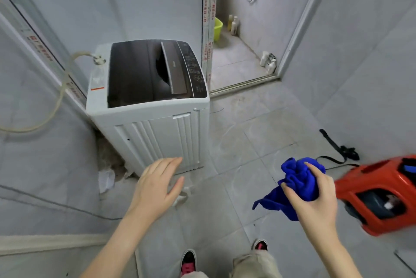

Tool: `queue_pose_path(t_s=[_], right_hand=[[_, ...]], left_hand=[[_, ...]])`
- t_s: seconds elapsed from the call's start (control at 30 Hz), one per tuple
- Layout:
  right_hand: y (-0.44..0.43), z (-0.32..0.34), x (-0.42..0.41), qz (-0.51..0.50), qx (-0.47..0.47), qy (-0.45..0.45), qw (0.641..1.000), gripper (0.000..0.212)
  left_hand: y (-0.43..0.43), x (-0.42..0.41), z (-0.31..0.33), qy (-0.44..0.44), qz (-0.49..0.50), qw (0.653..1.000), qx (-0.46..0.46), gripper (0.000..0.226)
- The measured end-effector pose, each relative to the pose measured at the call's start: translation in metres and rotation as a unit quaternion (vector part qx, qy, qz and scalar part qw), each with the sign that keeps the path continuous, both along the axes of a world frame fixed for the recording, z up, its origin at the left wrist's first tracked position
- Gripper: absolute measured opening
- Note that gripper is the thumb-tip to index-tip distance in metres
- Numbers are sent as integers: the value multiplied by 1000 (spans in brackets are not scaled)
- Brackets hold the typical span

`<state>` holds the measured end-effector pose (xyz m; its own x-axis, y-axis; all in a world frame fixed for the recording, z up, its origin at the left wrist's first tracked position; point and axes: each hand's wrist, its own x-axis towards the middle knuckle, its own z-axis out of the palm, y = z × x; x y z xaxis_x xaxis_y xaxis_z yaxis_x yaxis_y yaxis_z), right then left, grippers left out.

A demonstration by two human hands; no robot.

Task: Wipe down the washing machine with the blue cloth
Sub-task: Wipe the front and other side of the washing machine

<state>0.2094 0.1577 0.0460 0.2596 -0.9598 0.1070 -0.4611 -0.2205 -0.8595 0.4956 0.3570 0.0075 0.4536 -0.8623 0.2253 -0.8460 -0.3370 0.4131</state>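
Washing machine (148, 106) is standing in the corner against the tiled walls with its dark lid (139, 72) closed. It is well apart from both hands, and the blue cloth (299, 185) is not yet touching it. The right hand (315, 199) is gripping the cloth in a tight bunch, with one corner hanging loose. The left hand (157, 185) is hovering open with fingers straight, holding nothing, low in front of the ribbed side panel. Judged risks are as follows. A bunched cloth is presenting little wiping face, so streaks and missed areas are likely unless it is spread flat first. A pass over the control panel (195, 68) is liable to press its keys. The inlet hose (67, 88) is looping free at the rear corner, and the cloth could snag or loosen it. The red plastic object (382, 192) and black strap (335, 149) are lying near the feet, posing a trip hazard when stepping forward.
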Motion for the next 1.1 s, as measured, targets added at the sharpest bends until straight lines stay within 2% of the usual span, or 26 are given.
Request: queue_pose_path(t_s=[0.33,0.53,0.8,1.1], right_hand=[[-147,-22,-102,-30,41,1,999,66],[-252,-6,-135,-2,47,2,999,63],[-377,-5,-79,95,52,-22,994,63],[-524,-19,66,222,59,10,973,66]], left_hand=[[-187,-129,-28,17,-53,998,8,45],[-299,-184,-7,24,-52,998,-3,44],[-389,-153,-4,1,34,999,-15,45],[-486,-50,-51,53,176,983,-12,45]])
